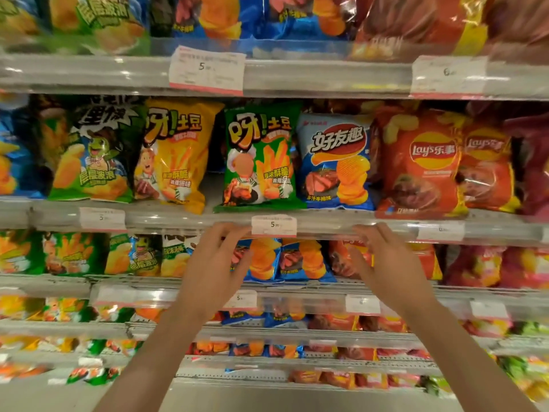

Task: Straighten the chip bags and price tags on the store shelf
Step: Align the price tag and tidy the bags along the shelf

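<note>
A white price tag marked 5 (274, 225) sits in the clear rail (332, 226) of the middle shelf. My left hand (218, 263) has its fingertips on the rail just left of the tag, touching its left edge. My right hand (383, 260) rests its fingertips on the rail well right of the tag. Both hands have fingers spread and hold nothing. Above the rail stand a green fries bag (260, 156), a yellow fries bag (175, 153) leaning to the right, a blue ridged-chip bag (335, 162) and a red Lay's bag (419, 165).
More tags sit in the rails: a large one (207, 69) on the upper shelf, another at upper right (448, 74), one at left (102, 219). Lower shelves hold further rows of chip bags (264, 260). A green turtle-character bag (92, 156) stands at left.
</note>
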A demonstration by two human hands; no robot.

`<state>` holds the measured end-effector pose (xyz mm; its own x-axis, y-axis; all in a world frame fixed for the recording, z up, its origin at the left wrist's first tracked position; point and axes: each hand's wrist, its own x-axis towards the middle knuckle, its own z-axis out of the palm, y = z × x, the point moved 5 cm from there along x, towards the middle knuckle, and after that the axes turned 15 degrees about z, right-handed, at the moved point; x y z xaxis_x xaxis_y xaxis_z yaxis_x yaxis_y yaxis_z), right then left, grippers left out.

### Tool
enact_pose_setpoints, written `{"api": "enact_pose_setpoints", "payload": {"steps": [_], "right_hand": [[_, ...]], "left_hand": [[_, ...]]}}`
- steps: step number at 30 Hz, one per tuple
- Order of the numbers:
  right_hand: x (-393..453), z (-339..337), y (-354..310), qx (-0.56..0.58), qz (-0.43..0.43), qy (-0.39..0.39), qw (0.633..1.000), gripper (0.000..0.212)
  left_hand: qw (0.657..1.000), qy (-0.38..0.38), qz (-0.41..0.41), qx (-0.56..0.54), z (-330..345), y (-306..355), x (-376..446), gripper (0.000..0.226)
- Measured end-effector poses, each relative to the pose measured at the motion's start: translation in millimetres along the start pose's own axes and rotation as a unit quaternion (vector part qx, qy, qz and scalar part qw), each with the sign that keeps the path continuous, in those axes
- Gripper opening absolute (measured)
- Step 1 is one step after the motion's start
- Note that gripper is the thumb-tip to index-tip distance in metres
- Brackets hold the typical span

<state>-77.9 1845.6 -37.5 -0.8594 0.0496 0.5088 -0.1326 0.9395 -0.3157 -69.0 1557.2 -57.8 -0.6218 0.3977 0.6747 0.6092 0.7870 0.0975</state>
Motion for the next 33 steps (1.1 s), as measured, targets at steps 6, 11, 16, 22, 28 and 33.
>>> {"api": "enact_pose_setpoints", "payload": {"steps": [6, 11, 16, 22, 28, 33], "right_hand": [[31, 25, -61, -0.001, -0.188, -0.007, 0.982, 0.017], [39, 58, -80, 0.067, -0.151, -0.055, 0.985, 0.026], [42, 57, -77, 0.098, -0.112, -0.078, 0.986, 0.025], [45, 51, -80, 0.098, -0.091, -0.135, 0.982, 0.025], [85, 3, -91, 0.259, 0.051, -0.132, 0.955, 0.022], [125, 14, -121, 0.282, 0.095, -0.241, 0.924, 0.08]], "left_hand": [[0.995, -0.01, 0.083, 0.055, 9, -23, 36, 0.033], [0.997, 0.013, 0.078, 0.015, 19, -38, 37, 0.032], [0.996, 0.024, 0.081, 0.025, 23, -38, 36, 0.032], [0.998, 0.027, 0.064, -0.006, 24, -42, 36, 0.034], [0.999, 0.019, 0.041, -0.029, 25, -43, 37, 0.036], [0.999, 0.008, 0.035, -0.03, 25, -42, 38, 0.037]]}}
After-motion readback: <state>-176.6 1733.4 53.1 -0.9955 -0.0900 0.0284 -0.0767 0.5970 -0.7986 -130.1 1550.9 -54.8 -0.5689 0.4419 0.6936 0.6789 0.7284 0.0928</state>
